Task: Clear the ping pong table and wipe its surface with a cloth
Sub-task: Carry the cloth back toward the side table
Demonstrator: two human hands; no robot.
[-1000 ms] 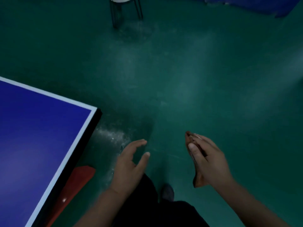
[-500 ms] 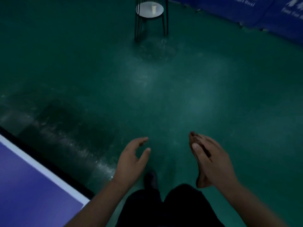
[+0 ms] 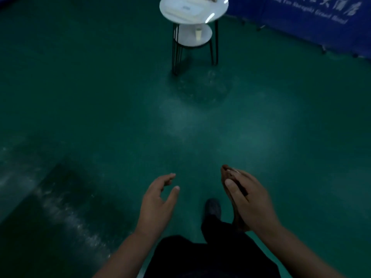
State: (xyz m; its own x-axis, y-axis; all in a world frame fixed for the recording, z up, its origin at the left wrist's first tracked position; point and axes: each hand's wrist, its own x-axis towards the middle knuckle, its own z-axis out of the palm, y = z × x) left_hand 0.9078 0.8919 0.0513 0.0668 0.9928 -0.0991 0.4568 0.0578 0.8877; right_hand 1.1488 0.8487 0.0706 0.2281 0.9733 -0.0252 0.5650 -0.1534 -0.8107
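Observation:
My right hand [image 3: 251,201] grips a dark reddish-brown ping pong paddle [image 3: 238,220], seen edge-on; its tip pokes out past my fingers and its other end shows below my palm. My left hand [image 3: 158,205] hangs beside it with relaxed, spread fingers and holds nothing. Both hands are over the green floor. The ping pong table is out of view, and no cloth is visible.
A round white side table [image 3: 216,11] on black wire legs stands ahead, with a flat white item on top and a small cup [image 3: 198,34] on its lower shelf. A blue barrier [image 3: 301,21] lines the far right. My shoe [image 3: 212,207] steps forward.
The view has swung away from the blue table, which slid out at the lower left. The white side table has come closer. Both hands keep the same pose.

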